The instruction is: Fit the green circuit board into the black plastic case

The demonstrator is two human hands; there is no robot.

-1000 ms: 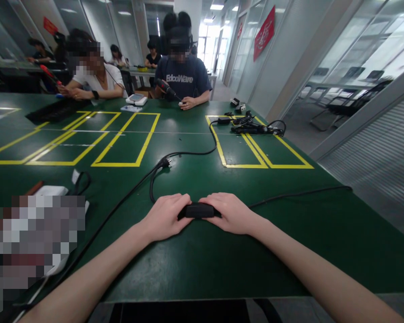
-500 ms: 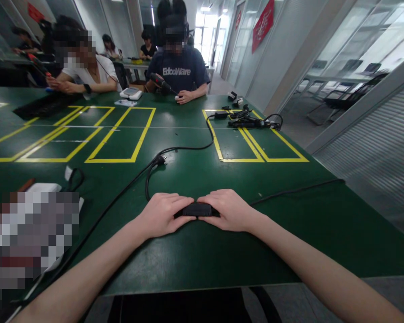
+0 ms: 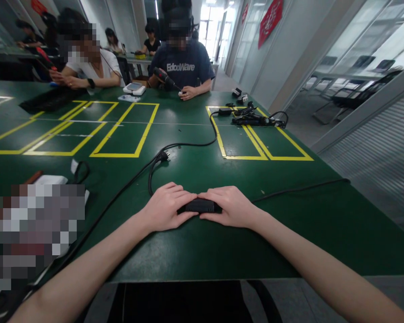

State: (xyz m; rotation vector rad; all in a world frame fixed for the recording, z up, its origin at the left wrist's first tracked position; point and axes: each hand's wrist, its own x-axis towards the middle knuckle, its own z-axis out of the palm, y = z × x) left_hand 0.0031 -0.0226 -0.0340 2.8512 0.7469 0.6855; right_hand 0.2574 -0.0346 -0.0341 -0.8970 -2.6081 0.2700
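A small black power adapter lies on the green table near the front edge. My left hand covers its left end and my right hand covers its right end, fingers curled over the top so the fingertips meet. Both hands grip the adapter. A black cable runs off to the right from under my right hand. Another black cable with a plug loops just beyond my left hand.
Yellow taped rectangles mark the table. A pile of black adapters and cables lies at the far right. Two people sit across the table with tools. A blurred object and a white item lie at my left.
My fingers have closed further over the adapter, the fingertips of both hands now touching. The camera shifted slightly; the adapter stays in place.
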